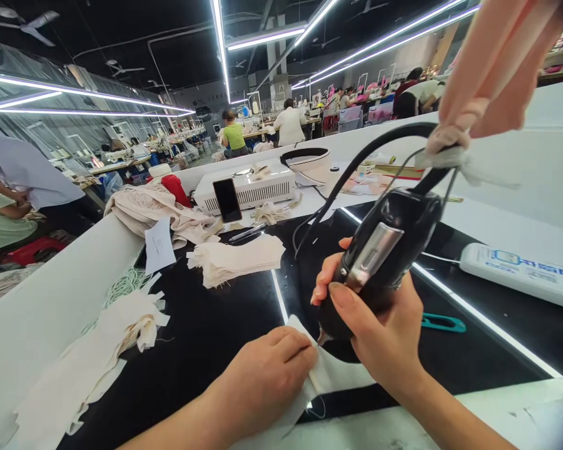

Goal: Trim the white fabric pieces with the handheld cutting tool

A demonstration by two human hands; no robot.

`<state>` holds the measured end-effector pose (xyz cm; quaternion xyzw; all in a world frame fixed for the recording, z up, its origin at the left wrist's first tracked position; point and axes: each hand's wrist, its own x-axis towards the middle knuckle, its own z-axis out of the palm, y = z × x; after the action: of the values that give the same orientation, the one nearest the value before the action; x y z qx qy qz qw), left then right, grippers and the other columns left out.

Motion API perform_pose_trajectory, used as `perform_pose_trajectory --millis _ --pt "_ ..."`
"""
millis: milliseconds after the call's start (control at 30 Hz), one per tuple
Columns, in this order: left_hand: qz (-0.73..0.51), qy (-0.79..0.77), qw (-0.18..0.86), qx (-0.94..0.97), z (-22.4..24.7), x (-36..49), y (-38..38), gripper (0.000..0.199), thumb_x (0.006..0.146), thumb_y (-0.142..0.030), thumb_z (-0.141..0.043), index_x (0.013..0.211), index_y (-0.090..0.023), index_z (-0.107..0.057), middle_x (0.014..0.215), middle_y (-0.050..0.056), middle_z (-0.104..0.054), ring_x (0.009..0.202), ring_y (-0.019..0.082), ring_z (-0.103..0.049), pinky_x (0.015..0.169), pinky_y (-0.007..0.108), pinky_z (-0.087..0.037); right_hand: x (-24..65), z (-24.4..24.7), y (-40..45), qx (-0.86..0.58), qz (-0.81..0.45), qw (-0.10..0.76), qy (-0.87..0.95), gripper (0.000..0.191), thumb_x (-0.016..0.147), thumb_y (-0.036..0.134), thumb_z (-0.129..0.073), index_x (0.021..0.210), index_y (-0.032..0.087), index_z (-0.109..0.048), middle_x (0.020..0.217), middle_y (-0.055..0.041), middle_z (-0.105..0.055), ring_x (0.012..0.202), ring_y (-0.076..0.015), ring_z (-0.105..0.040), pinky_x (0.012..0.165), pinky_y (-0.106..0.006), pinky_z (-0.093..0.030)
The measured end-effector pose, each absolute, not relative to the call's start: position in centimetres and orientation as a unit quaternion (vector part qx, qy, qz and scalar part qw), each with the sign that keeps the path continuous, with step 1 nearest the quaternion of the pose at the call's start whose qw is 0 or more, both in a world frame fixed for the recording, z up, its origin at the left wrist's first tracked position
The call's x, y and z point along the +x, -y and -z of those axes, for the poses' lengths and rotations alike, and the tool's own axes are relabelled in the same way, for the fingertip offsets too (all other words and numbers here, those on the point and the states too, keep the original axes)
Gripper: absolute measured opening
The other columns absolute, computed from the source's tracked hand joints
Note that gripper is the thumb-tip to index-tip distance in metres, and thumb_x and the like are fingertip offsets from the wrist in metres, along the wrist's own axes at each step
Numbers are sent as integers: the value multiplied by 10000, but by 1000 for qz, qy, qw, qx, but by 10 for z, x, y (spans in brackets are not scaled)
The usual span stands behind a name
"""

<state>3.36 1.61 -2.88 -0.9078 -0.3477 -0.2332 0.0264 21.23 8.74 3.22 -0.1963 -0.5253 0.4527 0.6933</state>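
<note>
My right hand [385, 319] is wrapped round a black handheld electric tool [380, 250] with a silver switch plate. The tool is tilted, its cord rising to knotted pink cloth [488, 87] at the upper right. Its tip points down at a white fabric piece [342, 372] on the black table surface [206, 350]. My left hand [272, 375] is closed on this fabric's left part, just left of the tip. A loose thread hangs near the fingers. Beyond my hands lies a stack of cream fabric pieces [239, 259]; a larger pile [94, 350] lies at the left.
A phone [228, 200] leans against a white vented box [263, 187]. Crumpled beige cloth [154, 209] and green cord [126, 284] lie left. A teal thread snipper [443, 322] and white power strip [520, 272] are right. Several people work beyond the white table edge.
</note>
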Motion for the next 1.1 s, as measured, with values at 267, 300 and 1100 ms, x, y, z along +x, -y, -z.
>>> perform_pose_trajectory --millis 267,300,1100 --pt "221 355 16 -908 24 30 -17 208 1163 -87 -531 1295 -99 -691 1150 108 -775 1051 255 -767 981 356 -706 219 -34 -86 -222 -449 694 516 242 914 306 -929 1038 289 -722 845 42 -777 620 -145 -700 572 -258 -646" --pt "220 356 12 -908 23 29 -18 210 1166 -90 -529 1300 -104 -691 1155 107 -779 1056 253 -769 981 354 -705 222 -35 -85 -226 -451 696 511 245 910 300 -933 1044 291 -728 854 41 -779 625 -149 -700 564 -263 -645" --pt "232 360 45 -902 25 44 -15 274 1248 -226 -434 1293 -153 -695 1096 92 -772 983 252 -770 864 348 -705 246 -31 -68 -282 -363 700 546 256 902 220 -923 945 288 -679 820 35 -780 608 -144 -749 586 -218 -680"
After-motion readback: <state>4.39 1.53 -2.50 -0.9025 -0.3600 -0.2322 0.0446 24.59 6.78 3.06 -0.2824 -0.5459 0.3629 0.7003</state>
